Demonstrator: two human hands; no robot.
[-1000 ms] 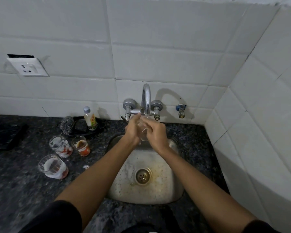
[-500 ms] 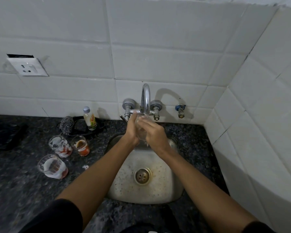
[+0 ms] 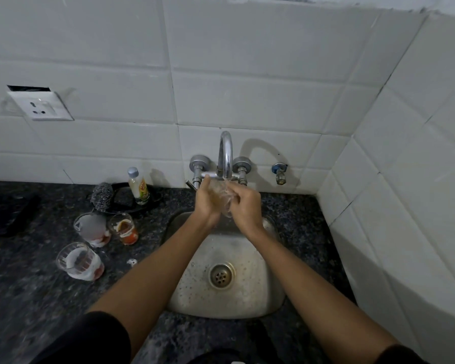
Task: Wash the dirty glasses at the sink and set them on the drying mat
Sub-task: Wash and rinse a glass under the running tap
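While both hands, left (image 3: 206, 203) and right (image 3: 246, 206), grip one glass (image 3: 222, 197) under the tap (image 3: 226, 156), three dirty glasses (image 3: 90, 228) wait left of the sink (image 3: 247, 306); no drying mat shows.

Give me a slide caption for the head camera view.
Both hands hold a glass under the tap above the sink.

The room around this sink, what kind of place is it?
Probably a small home kitchen: a steel sink set in a dark stone counter, a tap on white wall tiles, and dirty glasses beside it.
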